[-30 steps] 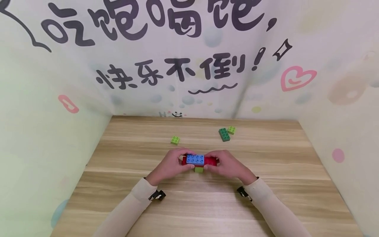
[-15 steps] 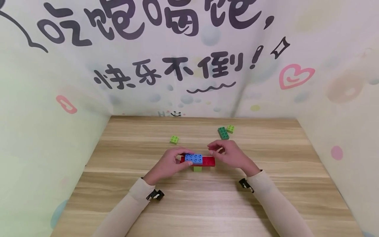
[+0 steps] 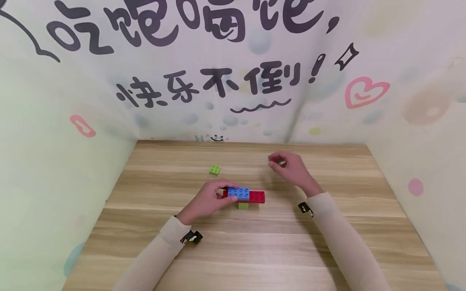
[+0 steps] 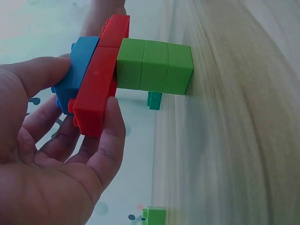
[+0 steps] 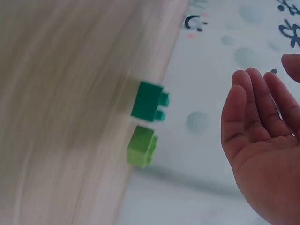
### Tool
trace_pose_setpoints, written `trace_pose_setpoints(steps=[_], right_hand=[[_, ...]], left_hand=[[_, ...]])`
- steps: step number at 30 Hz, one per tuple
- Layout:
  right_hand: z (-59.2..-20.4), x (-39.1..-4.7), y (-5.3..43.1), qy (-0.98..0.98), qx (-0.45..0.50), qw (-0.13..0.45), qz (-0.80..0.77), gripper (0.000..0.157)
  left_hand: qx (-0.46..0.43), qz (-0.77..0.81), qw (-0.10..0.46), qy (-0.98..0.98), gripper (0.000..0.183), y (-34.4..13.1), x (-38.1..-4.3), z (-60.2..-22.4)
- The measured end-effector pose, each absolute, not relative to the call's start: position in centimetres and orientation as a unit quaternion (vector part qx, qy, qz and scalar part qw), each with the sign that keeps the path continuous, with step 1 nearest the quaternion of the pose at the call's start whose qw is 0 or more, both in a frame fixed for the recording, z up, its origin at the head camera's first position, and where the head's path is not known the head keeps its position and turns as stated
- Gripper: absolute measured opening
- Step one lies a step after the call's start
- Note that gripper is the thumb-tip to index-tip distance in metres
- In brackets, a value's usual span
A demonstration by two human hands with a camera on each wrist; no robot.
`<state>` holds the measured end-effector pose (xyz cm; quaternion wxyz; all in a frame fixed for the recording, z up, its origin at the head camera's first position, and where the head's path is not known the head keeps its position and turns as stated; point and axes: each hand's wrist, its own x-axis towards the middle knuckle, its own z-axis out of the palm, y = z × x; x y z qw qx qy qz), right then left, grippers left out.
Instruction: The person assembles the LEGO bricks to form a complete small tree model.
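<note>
My left hand (image 3: pixel 207 201) grips one end of a built piece, its thumb on the blue brick (image 4: pixel 78 72) and its fingers around the red bricks (image 4: pixel 96 86). The blue brick sits on top of the red layer, whose right part (image 3: pixel 257 197) is bare. Below that layer, a column of light green bricks (image 4: pixel 154 66) reaches down to the table. My right hand (image 3: pixel 294 169) hovers over the back right, fingers loosely bent and holding nothing. Near it, in the right wrist view, stand a dark green brick (image 5: pixel 147 101) and a light green brick (image 5: pixel 140 146); the head view mostly hides both.
Another light green brick (image 3: pixel 214 169) lies on the wooden table (image 3: pixel 255 250) behind the built piece. A printed cloth wall (image 3: pixel 174 121) rises along the table's back edge, with further walls at both sides.
My right hand has let go of the built piece's right end and moved back and to the right, over the dark green and light green bricks. My left hand keeps its grip.
</note>
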<state>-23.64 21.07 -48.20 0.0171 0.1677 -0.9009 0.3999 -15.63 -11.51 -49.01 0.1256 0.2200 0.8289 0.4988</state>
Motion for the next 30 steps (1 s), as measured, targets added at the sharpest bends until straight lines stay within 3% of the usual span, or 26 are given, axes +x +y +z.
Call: trace_pose_setpoints(steps=[6,17,30], right_hand=[[-49.5,-26.2,22.8,-0.904,0.139,0.029,0.402,0.028],[-50.4,-28.5,25.4,-0.915,0.09,0.001,0.393,0.038],[-52.0,-30.4,26.7,-0.94,0.07,-0.079,0.325,0.05]], left_hand=[[0.222,0.491,0.124,0.833,0.033,-11.6,-15.6,-48.8],[0.213,0.487,0.132,0.837,0.033,-11.6,-15.6,-48.7],[0.206,0.479,0.146,0.841,0.034,-11.5,-15.7,-48.3]])
